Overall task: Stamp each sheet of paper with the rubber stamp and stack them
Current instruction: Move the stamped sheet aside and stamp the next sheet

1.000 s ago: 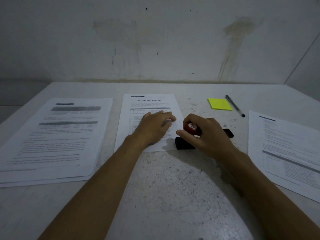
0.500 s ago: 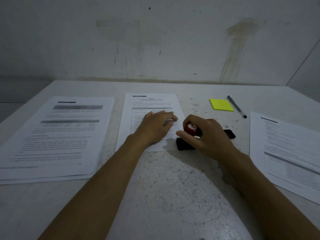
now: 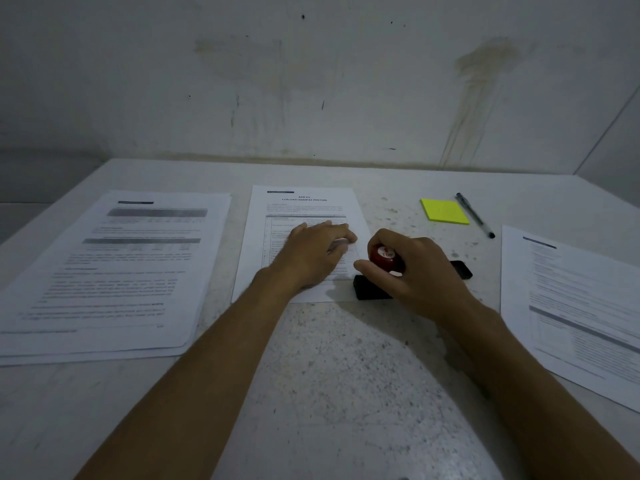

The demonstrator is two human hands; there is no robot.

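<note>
A single printed sheet (image 3: 304,206) lies in the middle of the table. My left hand (image 3: 311,252) rests flat on its lower half, fingers together. My right hand (image 3: 412,271) grips the red-topped rubber stamp (image 3: 385,257), marked "TOP", just right of the sheet's lower right corner. The stamp stands over a black ink pad (image 3: 367,289), whose far end (image 3: 462,268) shows behind my hand. The stamp's underside is hidden. A stack of printed sheets (image 3: 114,271) lies at the left. Another printed sheet or pile (image 3: 581,306) lies at the right edge.
A yellow sticky-note pad (image 3: 443,211) and a black pen (image 3: 474,214) lie at the back right. The speckled white table (image 3: 329,375) meets a stained wall at the back. Both forearms reach in from the near edge.
Hardly anything has changed. Both hands hold their places, the left on the sheet and the right with the stamp on the ink pad; only the camera has shifted slightly.
</note>
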